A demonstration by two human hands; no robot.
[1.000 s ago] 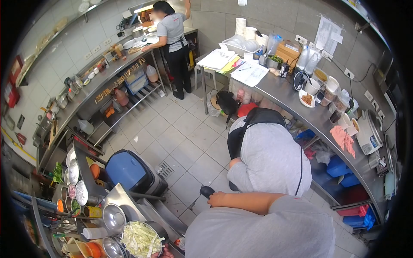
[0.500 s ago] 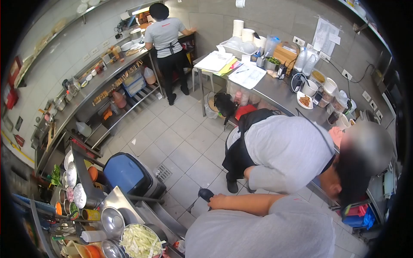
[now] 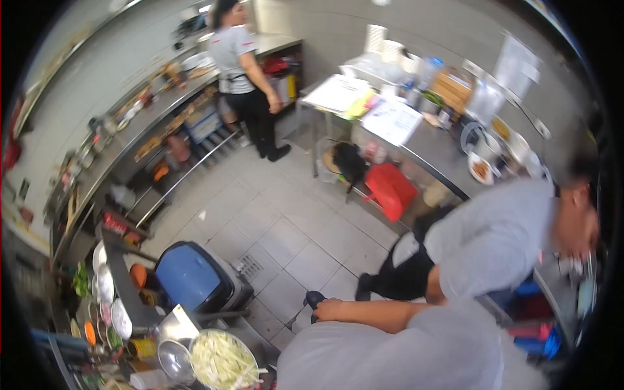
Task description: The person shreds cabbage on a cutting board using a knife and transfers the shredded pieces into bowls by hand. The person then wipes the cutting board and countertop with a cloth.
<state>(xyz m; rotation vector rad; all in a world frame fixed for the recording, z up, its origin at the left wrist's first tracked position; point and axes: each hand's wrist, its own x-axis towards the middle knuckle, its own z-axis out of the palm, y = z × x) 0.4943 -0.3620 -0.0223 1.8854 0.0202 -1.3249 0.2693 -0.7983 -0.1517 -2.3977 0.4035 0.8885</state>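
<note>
My right hand is at the end of my bent forearm, low in the middle of the head view. Its fingers look curled and are partly hidden; whether anything is in them I cannot make out. Just beyond the fingertips shows a dark rounded shape, likely a shoe. My left hand does not show. To the lower left, a metal bowl of shredded cabbage stands beside a shiny metal bowl on the counter. My grey sleeve and shirt fill the bottom.
A co-worker bends at the right; another person stands at the far counter. A blue-lidded bin stands on the tiled floor. A steel table carries papers, cups and a plate of food. A red bag sits beneath.
The near co-worker has shifted right and partly straightened, uncovering the red bag. The far person has turned towards the right, arm lowered. My view has shifted slightly; my right hand stays nearly in place.
</note>
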